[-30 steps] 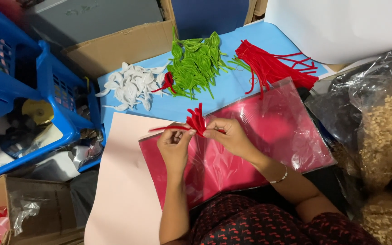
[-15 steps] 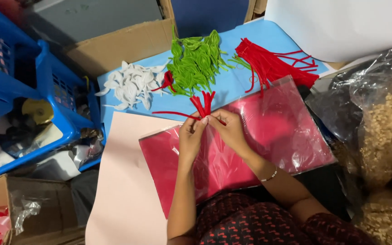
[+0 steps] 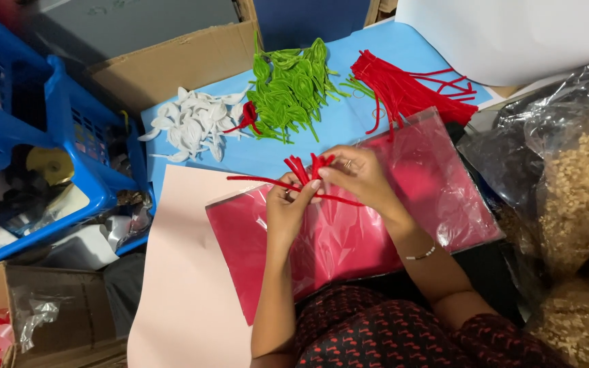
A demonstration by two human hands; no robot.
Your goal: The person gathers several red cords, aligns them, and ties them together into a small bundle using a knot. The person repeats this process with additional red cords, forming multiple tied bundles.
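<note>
Red stems (image 3: 306, 170), fuzzy wire ones, sit bunched between my two hands above the red plastic sleeve (image 3: 390, 225). Since a second ago I have brought the bundle a little to the right and up off the pink paper (image 3: 185, 272), and the loose ends now fan upward while one long stem trails out to the left. I judge the bunch is being gathered and bound rather than laid down. My left hand (image 3: 288, 208) has its grip closed narrow on the lower part of the bunch; my right hand (image 3: 356, 174) pinches the top, fingertips shut on the stems. Green leaves (image 3: 291, 85), white petals (image 3: 192, 123) and spare red wires (image 3: 403, 85) lie on the blue sheet (image 3: 267, 153) beyond.
</note>
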